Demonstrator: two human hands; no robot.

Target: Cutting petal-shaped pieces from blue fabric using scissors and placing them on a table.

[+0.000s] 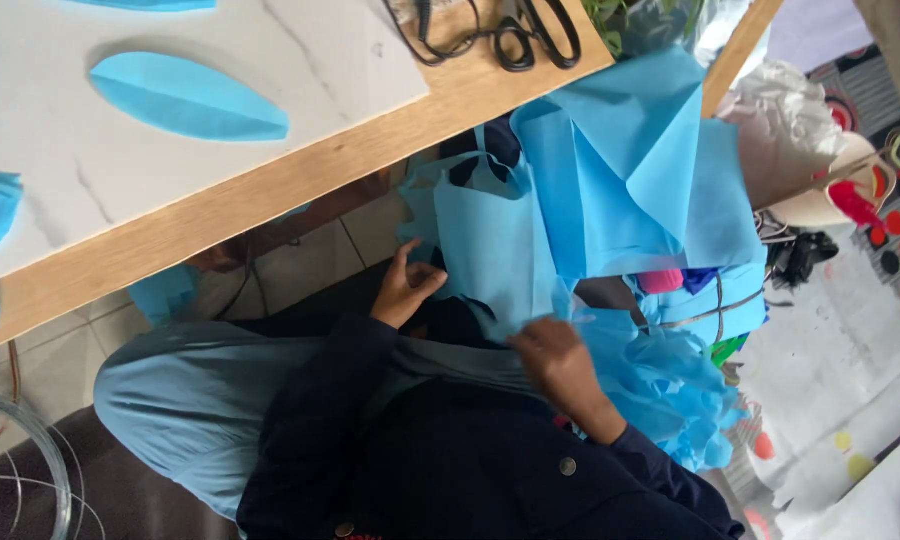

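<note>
Blue sheet (490, 240): hangs off the table edge into my lap, cut with gaps.
Left hand (406, 290): my fingers pinch its left edge, thumb up.
Right hand (560, 365): closed on its lower edge.
Paper heap (670, 385): crumpled blue, just right.
Table (270, 190): wooden, white board, blue leaf shape (185, 97), scissors (530, 35).

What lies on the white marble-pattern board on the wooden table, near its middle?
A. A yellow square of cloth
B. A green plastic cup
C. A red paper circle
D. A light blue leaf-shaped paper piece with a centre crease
D: a light blue leaf-shaped paper piece, pointed at both ends and creased along its length, lies flat on the white marble-pattern board, while black-handled scissors rest further along on the wooden table.
</note>
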